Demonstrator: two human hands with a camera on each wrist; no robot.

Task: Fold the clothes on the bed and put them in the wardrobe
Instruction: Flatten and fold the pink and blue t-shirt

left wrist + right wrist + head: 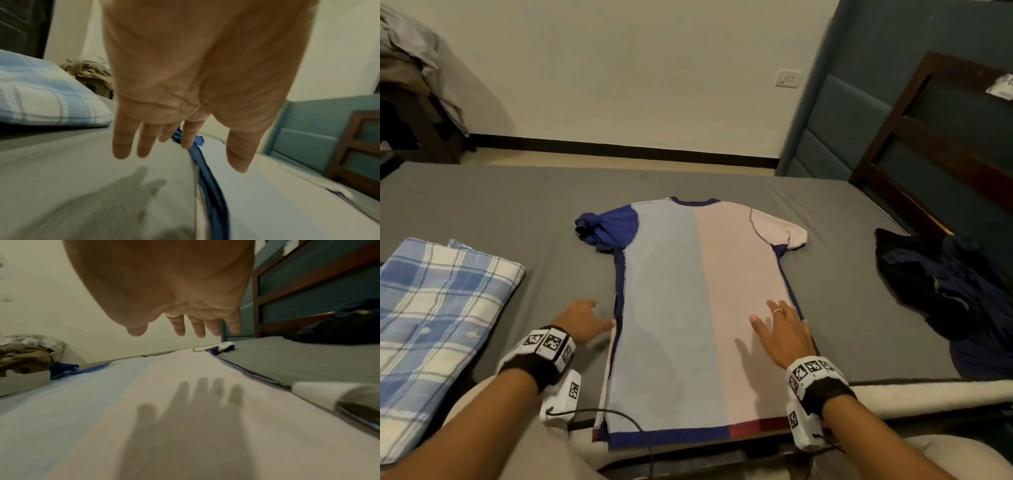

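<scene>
A T-shirt (698,308), half light blue and half pale pink with dark blue trim, lies flat on the grey bed (517,205), collar away from me. Its dark blue left sleeve (606,228) is bunched up. My left hand (582,322) hovers by the shirt's left side seam (207,178), fingers straight and spread, holding nothing. My right hand (784,329), wearing a ring, floats just above the pink half (185,394) near the right seam, fingers spread, its shadow falling on the cloth.
A folded blue plaid shirt (438,318) lies at the left of the bed. A dark crumpled garment (955,294) sits at the right. A wooden bed frame (928,137) stands beyond; more clothes (410,54) are piled on furniture at the far left.
</scene>
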